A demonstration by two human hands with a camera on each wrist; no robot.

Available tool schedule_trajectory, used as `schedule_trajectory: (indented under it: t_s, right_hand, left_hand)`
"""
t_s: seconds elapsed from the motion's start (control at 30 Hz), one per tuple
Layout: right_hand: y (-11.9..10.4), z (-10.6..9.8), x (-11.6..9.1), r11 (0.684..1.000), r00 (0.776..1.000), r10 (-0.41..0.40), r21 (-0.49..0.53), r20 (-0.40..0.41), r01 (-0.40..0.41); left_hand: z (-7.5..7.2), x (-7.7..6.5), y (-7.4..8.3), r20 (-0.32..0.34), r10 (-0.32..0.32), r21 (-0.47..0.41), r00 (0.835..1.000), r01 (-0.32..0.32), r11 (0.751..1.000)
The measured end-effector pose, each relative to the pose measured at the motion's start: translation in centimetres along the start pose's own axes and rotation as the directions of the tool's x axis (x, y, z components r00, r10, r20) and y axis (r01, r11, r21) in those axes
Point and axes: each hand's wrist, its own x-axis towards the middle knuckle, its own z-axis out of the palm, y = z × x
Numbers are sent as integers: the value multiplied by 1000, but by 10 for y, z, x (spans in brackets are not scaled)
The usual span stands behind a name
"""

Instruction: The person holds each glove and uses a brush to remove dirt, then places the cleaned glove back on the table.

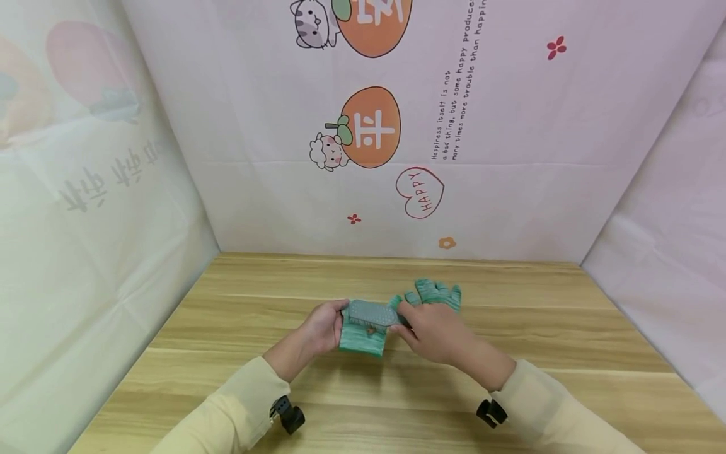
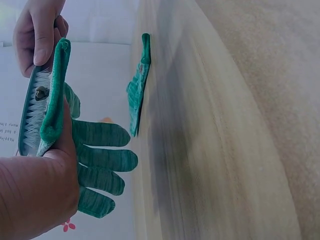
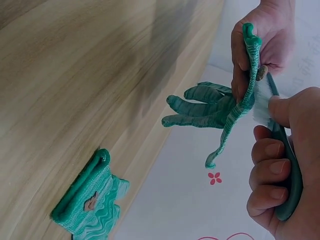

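Note:
My left hand [image 1: 324, 329] holds up a green knitted glove [image 1: 362, 342] by its cuff part, thumb at the near face and fingers behind it. The glove's fingers [image 2: 102, 134] hang away from the brush side in the left wrist view. A grey-green scrub brush [image 1: 371, 312] is gripped by its handle in my right hand [image 1: 439, 331]. Its pale bristles [image 3: 261, 102] lie against the glove's cuff side. A small brown lump [image 2: 42, 92] shows between bristles and fabric. The second green glove [image 1: 435, 292] lies on the table beyond my right hand.
The wood-grain table [image 1: 272, 277] runs back to a printed white cloth wall [image 1: 283, 208], with cloth walls on both sides. A brown mark [image 3: 90, 201] shows on the lying glove. Black wrist bands [image 1: 289, 416] sit over both light sleeves.

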Motion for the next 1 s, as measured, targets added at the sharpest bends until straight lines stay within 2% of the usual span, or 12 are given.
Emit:
schedule_trajectory:
  t_s: [0.43, 0.7, 1.0]
  right_hand:
    - [4, 1, -5, 1000, 1000, 12, -8, 4, -12]
    - [6, -1, -9, 1000, 1000, 2, 3, -2, -2]
    - [7, -5, -11, 999, 999, 30, 23, 33, -31]
  left_hand:
    - [-1, 3, 1, -46, 14, -12, 999, -14, 1000]
    - [-2, 3, 3, -111, 38, -48, 993, -44, 998]
    - [-3, 5, 3, -99, 32, -24, 995, -35, 999]
